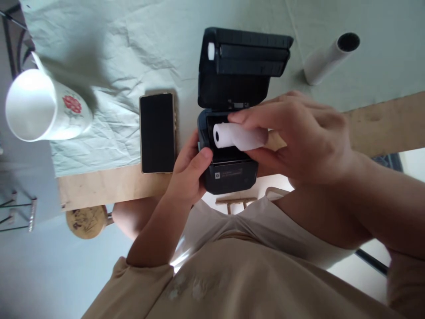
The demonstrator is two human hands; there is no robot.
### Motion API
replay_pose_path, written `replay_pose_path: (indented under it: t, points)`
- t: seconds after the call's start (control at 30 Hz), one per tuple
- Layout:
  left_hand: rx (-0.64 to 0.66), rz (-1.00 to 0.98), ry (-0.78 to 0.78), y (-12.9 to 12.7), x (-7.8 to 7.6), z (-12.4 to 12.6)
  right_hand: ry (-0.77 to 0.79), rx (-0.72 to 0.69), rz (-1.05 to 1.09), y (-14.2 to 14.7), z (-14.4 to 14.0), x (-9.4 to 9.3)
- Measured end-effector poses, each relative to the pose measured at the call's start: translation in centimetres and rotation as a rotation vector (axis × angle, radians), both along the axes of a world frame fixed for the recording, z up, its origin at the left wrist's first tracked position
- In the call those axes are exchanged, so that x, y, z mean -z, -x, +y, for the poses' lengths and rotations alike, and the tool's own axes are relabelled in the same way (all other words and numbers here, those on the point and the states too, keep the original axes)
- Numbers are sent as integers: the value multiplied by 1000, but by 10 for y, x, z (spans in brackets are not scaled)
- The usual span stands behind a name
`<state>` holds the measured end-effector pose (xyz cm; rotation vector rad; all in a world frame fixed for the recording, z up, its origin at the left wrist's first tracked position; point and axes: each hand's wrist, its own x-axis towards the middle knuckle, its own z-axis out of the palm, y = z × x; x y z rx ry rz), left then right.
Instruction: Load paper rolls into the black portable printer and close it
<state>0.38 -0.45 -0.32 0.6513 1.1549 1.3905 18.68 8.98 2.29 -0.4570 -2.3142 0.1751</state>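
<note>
A small black printer (pixel 229 175) stands at the table's near edge with its lid (pixel 244 62) swung up and back. My left hand (pixel 189 173) grips the printer's left front corner, thumb on the rim of the paper bay. My right hand (pixel 299 137) pinches a white paper roll (pixel 232 135) between fingers and thumb. The roll lies sideways in the mouth of the open bay, its hollow core facing left. My hand hides its right end.
A black phone (pixel 157 132) lies face up just left of the printer on a wrinkled pale cloth (pixel 133 53). A white mug with a red flower (pixel 43 106) is at far left. A second white roll (pixel 327 57) lies at back right. A round stool (pixel 86 220) is below the table edge.
</note>
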Motion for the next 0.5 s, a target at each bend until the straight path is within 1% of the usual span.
replay_pose_path:
  t: [0.1,0.23,0.3,0.37,0.43,0.5]
  points:
    - [31,-27,-13,1,1,1,-1,-2,-13,0,2,3]
    - [14,-13,-10,1,1,2,-18,1,-14,-3,2,0]
    - [-1,-27,-8,1,1,2,-50,-35,23,-3,0,-3]
    - [-8,-62,-33,1,2,1,-68,-111,53,-3,-4,-6]
    - [7,-96,-70,1,1,0,-84,-174,41,-2,-9,-8]
    - [31,-106,-65,1,-2,-2,-85,-183,-18,-1,-13,-9]
